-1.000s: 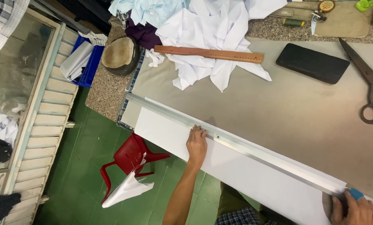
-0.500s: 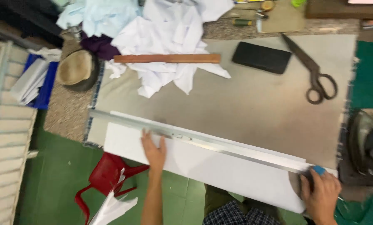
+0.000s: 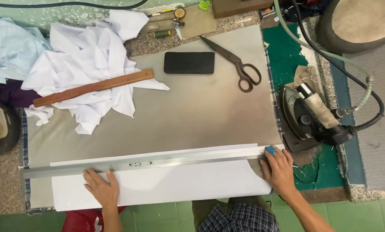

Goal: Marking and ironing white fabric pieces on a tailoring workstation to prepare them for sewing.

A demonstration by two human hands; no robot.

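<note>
left hand (image 3: 101,189): fingers released, flat on white sheet (image 3: 166,189), tips at metal ruler (image 3: 136,164) | right hand (image 3: 279,169): fingers grasping blue chalk (image 3: 270,150) at ruler's right end | ruler lies across sheet on worktop (image 3: 201,116) near edge | scissors (image 3: 235,64), iron (image 3: 308,116) well apart

Bare forearms and hands; dark plaid checked garment below.
</note>
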